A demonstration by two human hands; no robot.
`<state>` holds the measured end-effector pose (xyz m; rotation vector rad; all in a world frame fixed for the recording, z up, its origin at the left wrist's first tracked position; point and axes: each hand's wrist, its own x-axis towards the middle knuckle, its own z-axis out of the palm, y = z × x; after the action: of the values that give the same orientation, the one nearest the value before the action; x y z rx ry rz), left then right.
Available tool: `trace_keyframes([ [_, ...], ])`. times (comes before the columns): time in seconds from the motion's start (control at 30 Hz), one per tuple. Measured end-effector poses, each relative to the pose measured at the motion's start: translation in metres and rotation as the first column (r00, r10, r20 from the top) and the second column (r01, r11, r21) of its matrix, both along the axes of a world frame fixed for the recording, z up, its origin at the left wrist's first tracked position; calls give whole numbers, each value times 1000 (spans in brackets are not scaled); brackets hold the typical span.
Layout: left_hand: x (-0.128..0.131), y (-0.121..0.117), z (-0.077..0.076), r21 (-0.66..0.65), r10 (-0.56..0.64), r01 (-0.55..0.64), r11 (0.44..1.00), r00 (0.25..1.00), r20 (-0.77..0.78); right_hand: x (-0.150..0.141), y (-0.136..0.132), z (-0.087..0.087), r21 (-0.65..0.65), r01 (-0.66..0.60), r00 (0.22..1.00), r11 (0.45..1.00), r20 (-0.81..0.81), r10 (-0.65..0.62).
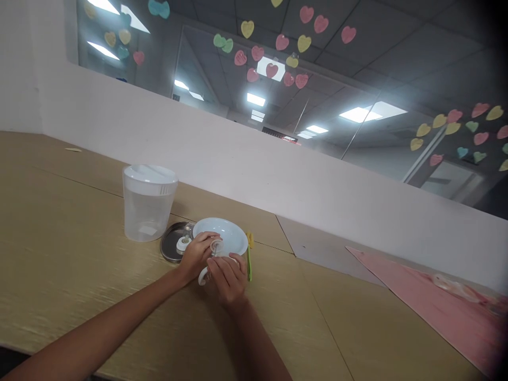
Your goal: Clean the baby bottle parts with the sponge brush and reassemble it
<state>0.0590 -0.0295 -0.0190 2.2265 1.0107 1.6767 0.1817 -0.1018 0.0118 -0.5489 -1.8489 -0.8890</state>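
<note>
My left hand (pixel 197 257) is closed around a small clear round-rimmed piece (pixel 216 245), its open end facing up over the near edge of a white bowl (pixel 234 231). Against it, my right hand (pixel 228 276) pinches with its fingertips; what they hold is too small and covered to name. A curved white handle-like part (pixel 202 275) shows below and between my hands. Just left of the bowl lies a round metal tray (pixel 166 253), bearing a white ring-shaped cap with a clear top (pixel 183 243).
A translucent lidded bucket (pixel 146 211) stands behind and left of the tray. A green-handled thing with a yellow end (pixel 250 259) lies along the bowl's right side. Further right is a pink sheet (pixel 420 296). A white wall (pixel 238 153) with a window above borders the table's back.
</note>
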Motion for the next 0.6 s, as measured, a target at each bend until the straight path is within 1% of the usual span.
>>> trace_keyframes([
  [0.2,-1,-3,4,-9,-40,41,999,999,17,2,3,-1,44,7,998,999,61,-10],
  [0.43,1,-6,11,-18,-2,3,1000,999,47,6,5,1,0,-8,997,1000,77,8],
  [0.5,2,-6,11,-4,6,-5,1000,999,54,7,6,3,-7,-22,996,1000,86,23],
  [0.6,3,-6,9,26,11,-12,1000,999,49,9,8,5,-8,-45,998,999,47,45],
])
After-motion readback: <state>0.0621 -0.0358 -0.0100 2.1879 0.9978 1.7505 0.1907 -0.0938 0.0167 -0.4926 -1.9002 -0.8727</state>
